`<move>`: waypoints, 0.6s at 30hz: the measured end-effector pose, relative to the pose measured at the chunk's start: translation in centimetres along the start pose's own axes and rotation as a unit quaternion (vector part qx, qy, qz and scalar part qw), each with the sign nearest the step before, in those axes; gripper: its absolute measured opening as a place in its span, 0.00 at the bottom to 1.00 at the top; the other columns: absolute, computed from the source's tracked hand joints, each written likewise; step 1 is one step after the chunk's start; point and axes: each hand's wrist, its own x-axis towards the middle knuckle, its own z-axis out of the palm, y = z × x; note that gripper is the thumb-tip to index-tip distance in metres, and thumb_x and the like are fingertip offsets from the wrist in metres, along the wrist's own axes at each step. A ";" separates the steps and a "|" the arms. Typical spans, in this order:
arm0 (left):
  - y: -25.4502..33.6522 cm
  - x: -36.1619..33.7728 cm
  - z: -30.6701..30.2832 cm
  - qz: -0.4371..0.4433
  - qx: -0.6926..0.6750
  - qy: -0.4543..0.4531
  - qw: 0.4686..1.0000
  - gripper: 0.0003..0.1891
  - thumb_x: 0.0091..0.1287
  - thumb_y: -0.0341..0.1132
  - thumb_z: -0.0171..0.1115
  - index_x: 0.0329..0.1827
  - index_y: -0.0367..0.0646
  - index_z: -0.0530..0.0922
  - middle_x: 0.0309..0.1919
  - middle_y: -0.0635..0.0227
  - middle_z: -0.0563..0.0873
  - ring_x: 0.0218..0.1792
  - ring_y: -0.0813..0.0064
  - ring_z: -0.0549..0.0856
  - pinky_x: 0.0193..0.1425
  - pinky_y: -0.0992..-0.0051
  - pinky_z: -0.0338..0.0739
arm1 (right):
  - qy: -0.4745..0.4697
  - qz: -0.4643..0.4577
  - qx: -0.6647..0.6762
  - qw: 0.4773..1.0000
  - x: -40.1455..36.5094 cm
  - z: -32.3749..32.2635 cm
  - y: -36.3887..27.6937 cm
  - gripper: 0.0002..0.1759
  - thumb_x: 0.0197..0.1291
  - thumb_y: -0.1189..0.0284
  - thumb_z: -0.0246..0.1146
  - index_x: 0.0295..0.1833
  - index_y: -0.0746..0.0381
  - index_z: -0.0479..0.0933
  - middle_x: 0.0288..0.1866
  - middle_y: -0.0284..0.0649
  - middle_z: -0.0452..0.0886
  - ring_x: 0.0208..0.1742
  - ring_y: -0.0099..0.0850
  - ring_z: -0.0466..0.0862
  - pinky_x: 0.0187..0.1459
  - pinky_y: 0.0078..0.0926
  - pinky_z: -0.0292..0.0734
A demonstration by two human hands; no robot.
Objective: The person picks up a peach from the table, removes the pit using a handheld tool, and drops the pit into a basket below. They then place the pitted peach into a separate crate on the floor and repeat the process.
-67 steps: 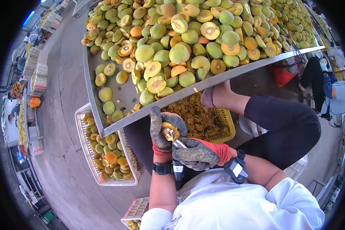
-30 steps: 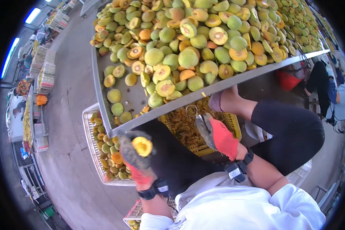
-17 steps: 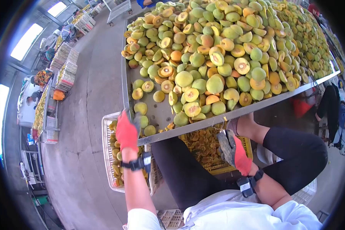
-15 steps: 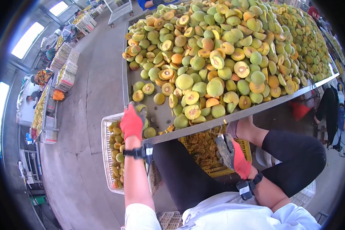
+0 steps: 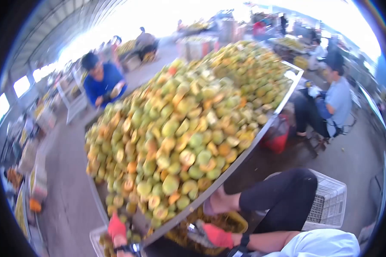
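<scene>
A large heap of green-yellow fruit (image 5: 171,128), much of it cut in halves and peach-like, covers the metal table (image 5: 248,150). My left hand (image 5: 116,228), in a red glove, is at the table's near left corner beside fruit; blur hides its fingers. Below the table's front edge, my right hand (image 5: 214,235) wears a red and grey glove. Its fingers are closed around a small shiny metal tool (image 5: 191,228), whose exact kind is too blurred to make out. Under that hand sits a yellow crate (image 5: 241,221) with brownish scraps inside.
A white crate (image 5: 96,237) with fruit stands below my left hand. Another white crate (image 5: 332,201) is beside my leg. Across the table is a person in blue (image 5: 105,81); a seated person (image 5: 339,100) is at the right, near a red bag (image 5: 276,137).
The view has tilted up and swung right, bringing the co-workers around the table into sight. Both hands now appear lower in the picture, the left still by the table corner.
</scene>
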 end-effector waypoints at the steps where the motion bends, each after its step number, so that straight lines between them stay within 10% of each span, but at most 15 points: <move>1: 0.0 0.0 -0.4 0.002 -0.012 0.011 1.000 0.26 0.62 0.28 0.57 0.66 0.45 0.68 0.50 0.53 0.82 0.53 0.50 0.81 0.54 0.58 0.76 | 0.019 -0.089 -0.287 0.954 0.1 0.4 0.3 0.19 0.70 0.64 0.55 0.59 0.65 0.70 0.48 0.38 0.82 0.49 0.30 0.81 0.53 0.26 0.76; 2: -0.1 -0.1 -0.4 -0.005 -0.048 0.029 0.998 0.26 0.60 0.27 0.58 0.65 0.45 0.69 0.50 0.54 0.83 0.52 0.51 0.81 0.53 0.59 0.76 | 0.045 -0.159 -0.545 0.822 0.1 1.4 -0.2 0.19 0.69 0.66 0.57 0.60 0.66 0.68 0.46 0.39 0.82 0.47 0.30 0.80 0.51 0.26 0.75; 3: -0.9 -0.3 0.1 0.039 -0.084 0.079 0.993 0.25 0.60 0.32 0.62 0.61 0.38 0.69 0.47 0.51 0.83 0.51 0.50 0.82 0.52 0.60 0.77 | 0.049 -0.126 -0.573 0.808 0.4 2.1 -0.8 0.22 0.66 0.69 0.59 0.61 0.66 0.66 0.48 0.42 0.80 0.45 0.30 0.78 0.48 0.27 0.73; 7: 3.4 -3.8 -3.7 0.046 -0.277 0.110 0.953 0.25 0.60 0.33 0.62 0.61 0.38 0.70 0.47 0.51 0.83 0.50 0.51 0.82 0.53 0.60 0.77 | 0.036 -0.324 -0.503 0.800 -0.7 3.9 -2.2 0.13 0.65 0.65 0.62 0.42 0.64 0.69 0.34 0.45 0.76 0.34 0.39 0.76 0.36 0.37 0.71; 18: 15.4 -13.6 -8.7 0.087 -0.570 -0.012 0.817 0.26 0.59 0.36 0.64 0.61 0.39 0.71 0.46 0.53 0.83 0.50 0.53 0.82 0.55 0.61 0.76 | -0.046 -0.293 -0.489 0.820 -2.2 4.0 -2.7 0.18 0.65 0.68 0.60 0.56 0.64 0.68 0.44 0.43 0.78 0.42 0.33 0.77 0.44 0.31 0.72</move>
